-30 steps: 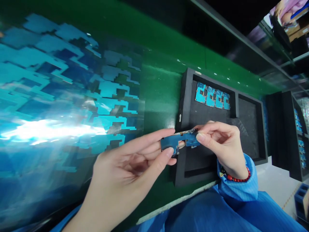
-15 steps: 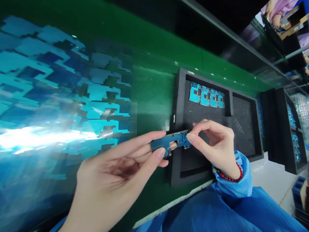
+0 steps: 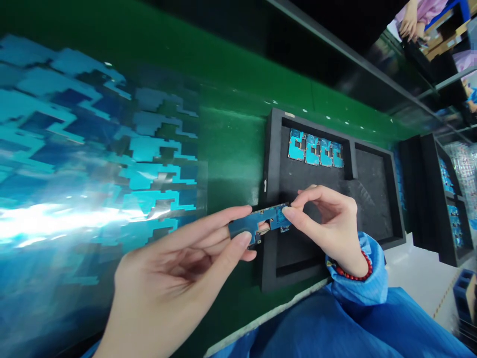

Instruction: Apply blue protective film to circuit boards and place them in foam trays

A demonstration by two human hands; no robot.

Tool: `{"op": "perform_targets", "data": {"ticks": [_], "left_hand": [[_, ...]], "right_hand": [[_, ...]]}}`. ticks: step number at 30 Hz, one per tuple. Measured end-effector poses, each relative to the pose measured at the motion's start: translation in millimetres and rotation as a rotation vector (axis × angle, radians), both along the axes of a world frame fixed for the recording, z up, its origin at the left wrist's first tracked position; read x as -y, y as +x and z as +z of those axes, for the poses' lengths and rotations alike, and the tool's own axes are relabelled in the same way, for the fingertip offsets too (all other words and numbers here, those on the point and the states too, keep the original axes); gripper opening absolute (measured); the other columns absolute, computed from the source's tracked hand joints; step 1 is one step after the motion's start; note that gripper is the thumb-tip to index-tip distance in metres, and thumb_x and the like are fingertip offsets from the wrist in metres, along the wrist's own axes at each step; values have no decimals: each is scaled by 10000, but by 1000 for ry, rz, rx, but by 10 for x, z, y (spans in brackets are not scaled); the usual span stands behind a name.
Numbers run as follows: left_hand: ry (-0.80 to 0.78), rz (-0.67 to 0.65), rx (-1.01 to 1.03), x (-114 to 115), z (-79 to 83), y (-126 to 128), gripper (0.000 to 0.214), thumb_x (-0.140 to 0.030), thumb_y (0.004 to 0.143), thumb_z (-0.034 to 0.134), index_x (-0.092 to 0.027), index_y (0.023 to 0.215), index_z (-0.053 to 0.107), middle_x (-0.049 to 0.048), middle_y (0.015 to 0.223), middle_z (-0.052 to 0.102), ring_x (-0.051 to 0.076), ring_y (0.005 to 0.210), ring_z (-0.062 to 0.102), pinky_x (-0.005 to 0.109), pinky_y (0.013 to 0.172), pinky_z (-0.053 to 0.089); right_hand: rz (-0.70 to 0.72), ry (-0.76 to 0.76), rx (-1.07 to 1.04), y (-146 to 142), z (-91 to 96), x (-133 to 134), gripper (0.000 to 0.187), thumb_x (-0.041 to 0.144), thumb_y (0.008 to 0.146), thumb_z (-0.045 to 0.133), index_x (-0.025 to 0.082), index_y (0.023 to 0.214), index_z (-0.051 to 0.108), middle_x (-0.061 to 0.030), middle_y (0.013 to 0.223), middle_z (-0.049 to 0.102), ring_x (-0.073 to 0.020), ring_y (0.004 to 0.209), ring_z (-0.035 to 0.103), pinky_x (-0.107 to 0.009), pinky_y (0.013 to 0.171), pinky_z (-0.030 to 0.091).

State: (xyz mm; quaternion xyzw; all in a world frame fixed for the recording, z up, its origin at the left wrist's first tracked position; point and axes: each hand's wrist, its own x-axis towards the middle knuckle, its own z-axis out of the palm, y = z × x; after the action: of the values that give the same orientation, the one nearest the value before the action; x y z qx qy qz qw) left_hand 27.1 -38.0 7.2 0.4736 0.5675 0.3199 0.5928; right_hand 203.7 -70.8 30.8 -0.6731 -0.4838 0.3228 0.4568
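Observation:
A small blue circuit board (image 3: 257,222) is held between both hands over the near left corner of a black foam tray (image 3: 273,149). My left hand (image 3: 179,278) pinches its left end between fingers and thumb. My right hand (image 3: 330,226) pinches its right end with fingertips; a red bead bracelet and a blue sleeve sit at that wrist. Several matching blue boards (image 3: 315,150) lie in a row at the far side of the tray's left compartment.
A clear sheet (image 3: 93,164) carrying several blue boards covers the green bench (image 3: 231,139) at left. More black trays (image 3: 436,199) with blue boards stand at right. Another person's hand (image 3: 410,20) shows at top right. My blue-clad lap (image 3: 335,328) is below.
Both hands and the board have shifted slightly left in view, along with the tray. The grip on the board is unchanged.

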Motion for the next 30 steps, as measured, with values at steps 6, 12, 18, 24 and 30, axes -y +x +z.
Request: {"op": "perform_targets", "data": {"ticks": [6, 12, 18, 24, 30], "left_hand": [[-68, 78, 109, -6, 87, 53, 211, -296, 627, 766, -366, 826, 761, -98, 564, 702, 138, 485, 675, 176, 520, 578], [-97, 26, 35, 6, 29, 17, 281, -416, 629, 771, -323, 893, 743, -73, 725, 761, 138, 567, 705, 154, 620, 586], [-60, -58, 192, -23, -48, 3, 503, -574, 676, 745, -355, 1122, 668, -53, 906, 774, 183, 797, 731, 185, 732, 601], [-55, -109, 278, -157, -174, -53, 471, -618, 632, 766, -265, 941, 735, 16, 901, 771, 231, 771, 728, 215, 674, 627], [-23, -110, 268, -232, -232, -55, 348, -522, 692, 750, -267, 929, 725, 0, 856, 766, 188, 745, 712, 195, 684, 603]], "right_hand": [[-151, 39, 41, 63, -11, -18, 83, 205, 798, 711, 171, 741, 662, 5, 694, 673, -112, 651, 624, -249, 674, 542], [48, -80, -336, -14, -120, 0, 212, 300, 755, 754, 152, 902, 716, -26, 775, 731, -133, 692, 693, -254, 702, 588], [-96, 31, -167, 324, -68, 111, 178, 297, 777, 732, 167, 898, 737, -29, 811, 727, -120, 693, 662, -228, 654, 557], [-69, -180, -45, 989, -167, 29, 339, 417, 755, 727, 143, 953, 730, -48, 804, 702, -98, 605, 574, -186, 472, 442], [173, -290, -118, 908, -426, -175, 362, 424, 733, 738, 126, 933, 699, -27, 720, 671, -90, 551, 573, -193, 484, 458]]}}
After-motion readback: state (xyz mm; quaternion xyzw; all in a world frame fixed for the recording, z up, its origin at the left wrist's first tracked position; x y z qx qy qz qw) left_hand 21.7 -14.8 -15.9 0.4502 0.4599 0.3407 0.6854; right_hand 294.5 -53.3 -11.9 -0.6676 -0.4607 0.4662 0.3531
